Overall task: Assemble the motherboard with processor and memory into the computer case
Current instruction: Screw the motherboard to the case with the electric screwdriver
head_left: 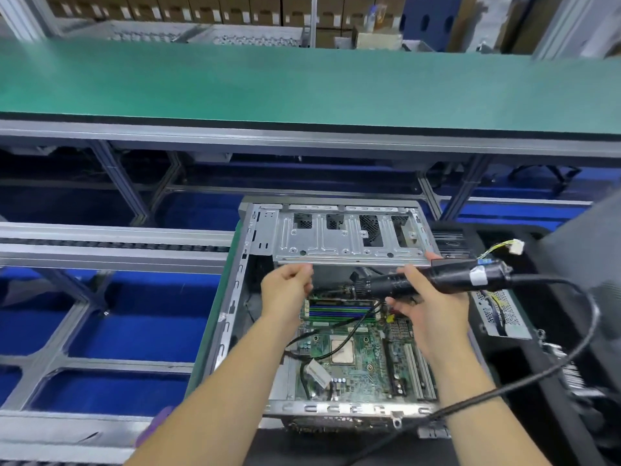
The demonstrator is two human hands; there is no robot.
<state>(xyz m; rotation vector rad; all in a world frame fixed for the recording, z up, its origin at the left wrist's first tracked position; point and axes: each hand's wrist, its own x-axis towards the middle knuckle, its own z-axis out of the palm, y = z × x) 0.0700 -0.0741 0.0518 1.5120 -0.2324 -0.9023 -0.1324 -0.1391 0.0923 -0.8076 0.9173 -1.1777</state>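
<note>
An open grey computer case [232, 307] lies on its side in front of me. Inside it sits the green motherboard [366, 364] with the square processor [342, 350] in the middle and blue and green memory slots [339, 312] at its far end. My right hand [426, 307] grips a black electric screwdriver [437, 280], its tip pointing left over the board's far edge. My left hand [285, 290] hovers by the tip with fingers curled; whether it pinches something small cannot be told. The silver drive cage [346, 237] spans the case's far end.
The screwdriver's black cable [554, 368] loops off to the right and down. A white connector [317, 373] with black wires lies over the board. A wire bundle with a white plug [515, 246] sticks up at right. A green conveyor belt [302, 82] runs behind, aluminium frame rails at left.
</note>
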